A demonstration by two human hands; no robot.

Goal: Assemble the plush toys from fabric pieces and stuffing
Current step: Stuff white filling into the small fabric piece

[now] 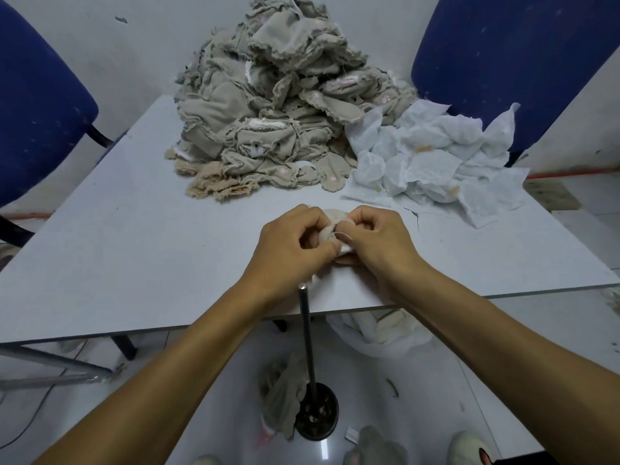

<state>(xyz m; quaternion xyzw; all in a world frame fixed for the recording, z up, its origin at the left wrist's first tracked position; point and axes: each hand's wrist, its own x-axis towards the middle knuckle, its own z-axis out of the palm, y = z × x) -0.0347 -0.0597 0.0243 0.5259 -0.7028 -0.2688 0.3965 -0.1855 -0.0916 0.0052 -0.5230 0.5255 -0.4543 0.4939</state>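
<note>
Both hands meet over the near middle of the grey table, working on one small cream plush piece. My left hand grips its left side with curled fingers. My right hand pinches its right side, where a white bit and a short thread show. Most of the piece is hidden between the fingers. A tall heap of beige fabric skins stands at the back of the table. Beside it on the right lies a pile of white mesh stuffing pouches.
A metal rod on a round black base stands on the floor just under the table's front edge. Beige fabric lies next to it, with a white bag of pieces under the table. Blue chairs flank the table.
</note>
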